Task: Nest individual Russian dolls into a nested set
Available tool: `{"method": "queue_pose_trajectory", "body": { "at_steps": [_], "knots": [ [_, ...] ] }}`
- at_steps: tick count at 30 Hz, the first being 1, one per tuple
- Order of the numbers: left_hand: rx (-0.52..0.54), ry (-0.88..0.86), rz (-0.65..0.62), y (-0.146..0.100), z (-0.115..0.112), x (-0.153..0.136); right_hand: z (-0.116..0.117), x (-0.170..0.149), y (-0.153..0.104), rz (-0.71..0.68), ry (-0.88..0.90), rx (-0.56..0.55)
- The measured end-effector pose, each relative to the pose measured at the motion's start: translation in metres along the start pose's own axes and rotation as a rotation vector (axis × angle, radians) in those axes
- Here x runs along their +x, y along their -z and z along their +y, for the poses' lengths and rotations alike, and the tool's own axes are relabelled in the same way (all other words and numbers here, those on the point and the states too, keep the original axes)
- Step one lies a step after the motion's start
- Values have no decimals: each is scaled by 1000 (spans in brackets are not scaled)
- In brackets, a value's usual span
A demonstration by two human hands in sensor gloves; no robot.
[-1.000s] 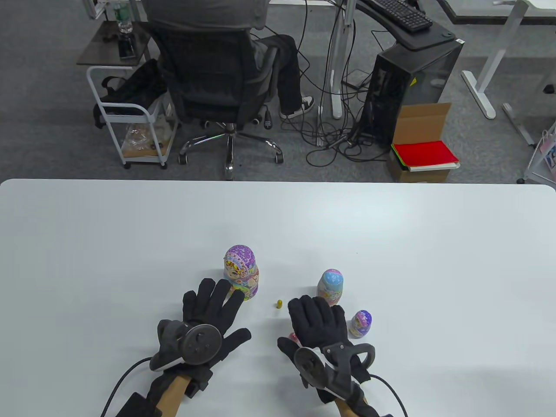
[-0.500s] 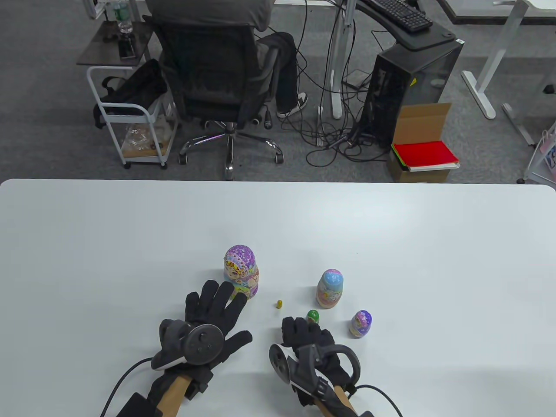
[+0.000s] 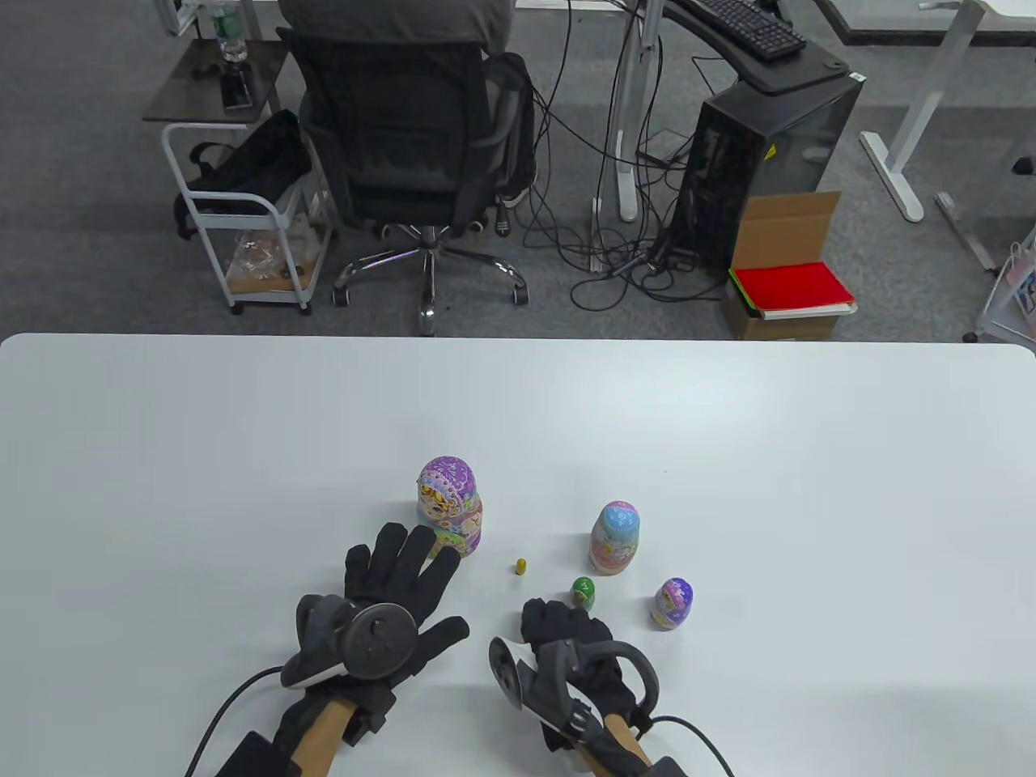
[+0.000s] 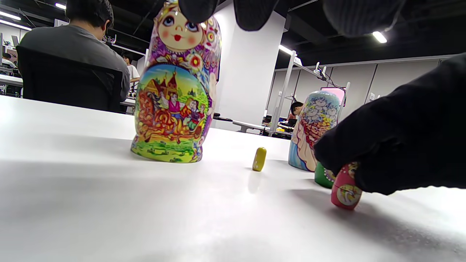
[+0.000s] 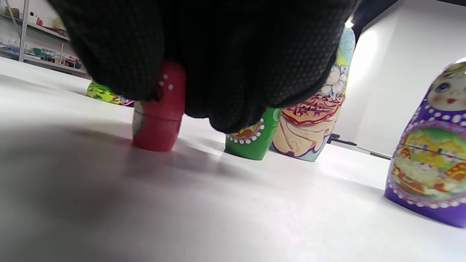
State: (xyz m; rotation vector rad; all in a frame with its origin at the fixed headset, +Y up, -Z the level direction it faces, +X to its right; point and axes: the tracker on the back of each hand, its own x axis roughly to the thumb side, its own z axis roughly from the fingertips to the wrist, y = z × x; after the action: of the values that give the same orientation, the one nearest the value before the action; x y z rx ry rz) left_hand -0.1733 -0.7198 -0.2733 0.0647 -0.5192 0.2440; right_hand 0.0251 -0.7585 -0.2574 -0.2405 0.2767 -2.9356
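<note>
Several painted dolls stand on the white table (image 3: pixel 243 421). The largest doll (image 3: pixel 449 506) is left of centre; my left hand (image 3: pixel 401 579) lies flat and open just in front of it, fingertips by its base. A tiny yellow doll (image 3: pixel 521 566), a pale blue doll (image 3: pixel 614 537), a green doll (image 3: pixel 583 592) and a purple doll (image 3: pixel 672 603) stand to the right. My right hand (image 3: pixel 558 627) curls over a small red doll (image 5: pixel 158 112), also seen in the left wrist view (image 4: pixel 346 187), gripping its top while it stands on the table; the table view hides it.
Beyond the table's far edge are an office chair (image 3: pixel 413 146), a white cart (image 3: pixel 243 243), a computer tower (image 3: pixel 761 154) and a cardboard box (image 3: pixel 789 275). Glove cables trail off the near edge.
My right hand pulled back toward me and curled over the red doll, uncovering the green doll. My left hand has barely moved.
</note>
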Motion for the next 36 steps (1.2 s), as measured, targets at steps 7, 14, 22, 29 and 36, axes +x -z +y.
{"method": "queue_pose_trajectory", "body": {
  "at_steps": [7,14,22,29,36],
  "knots": [
    [-1,-32,-14,0,-2,2,-11,-27,-2,72,326,-54],
    [-69,-29,-40,5,-16,12,-16,-54,-5,131,815,-61],
    [-66,-36,-85,6,-21,28,-12,-45,-7,80,970,6],
    [-72,-59,-113,7,-25,31,-8,-44,-6,63,1136,98],
    [-80,-12,-154,7,-27,34,4,-43,-2,45,1151,209]
  ]
}}
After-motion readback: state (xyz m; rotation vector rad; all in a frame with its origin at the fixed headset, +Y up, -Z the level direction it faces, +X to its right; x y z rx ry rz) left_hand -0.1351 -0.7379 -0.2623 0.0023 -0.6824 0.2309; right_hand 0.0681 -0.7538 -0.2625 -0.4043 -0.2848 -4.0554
